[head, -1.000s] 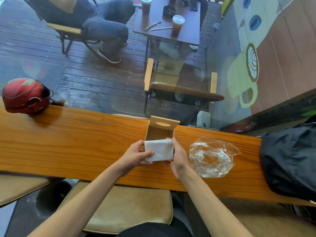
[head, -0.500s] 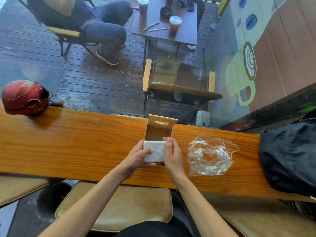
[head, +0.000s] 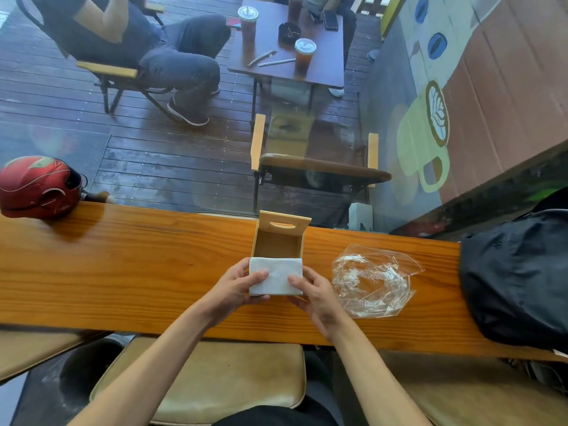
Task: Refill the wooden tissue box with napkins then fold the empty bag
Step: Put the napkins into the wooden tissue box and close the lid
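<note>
Wooden tissue box: standing near the middle of the wooden counter, its slotted lid tipped up at 12 o'clock so the mouth is lying open toward the person. The visible part of the cavity is showing bare wood, which suggests the refill is only beginning.

Napkin stack: being held level at the box's 6 o'clock edge, covering the near rim, seemingly so its edges can be lined up with the walls before it goes down. Whether its underside is touching the box cannot be told.

Left hand: gripping the stack's left side, thumb lying on top and fingers curling beneath, supporting the pile from below.

Right hand: gripping the right side in mirror fashion, thumb on top; holding from both sides is probably keeping the loose sheets square.

Empty plastic bag: lying crumpled and clear at 3 o'clock of the box, apart from both hands, within reach for the folding step that is not yet started.

Surroundings: a red helmet is sitting at the counter's 9 o'clock end and a black backpack at the 3 o'clock end, both well away from the work.

Next move, as a judgement: lowering the stack straight into the box and closing the lid.
</note>
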